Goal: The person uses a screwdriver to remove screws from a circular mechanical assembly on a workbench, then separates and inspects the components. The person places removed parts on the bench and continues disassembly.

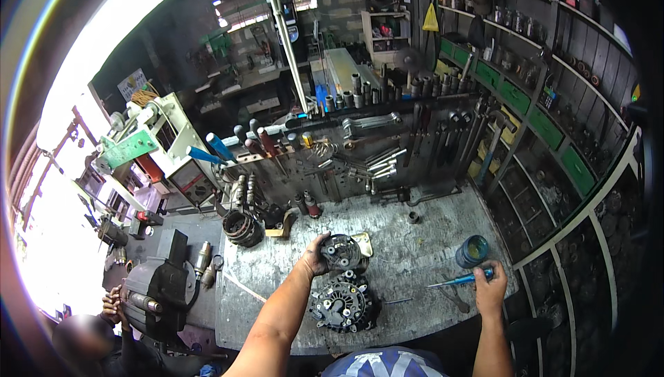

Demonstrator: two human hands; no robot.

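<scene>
Left hand (316, 256) grips a round dark part (341, 252) by its edge, seemingly to leave its face clear, just beyond the slotted housing (342, 305) on the bench (422, 252); right hand (492, 286) curls round a slim blue tool (462, 279), near a blue tub (472, 252).

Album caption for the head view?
Left hand gripping a round dark part, right hand a slim blue tool, at a workbench.

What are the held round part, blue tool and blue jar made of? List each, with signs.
Round part: likely cast metal, dull dark grey, from its rim and raised bosses.
Blue tool: handle probably glossy plastic, given its smooth bright colour; the thin tip looks like metal.
Blue jar: plastic or painted metal; its smooth wall leaves that open.
</scene>
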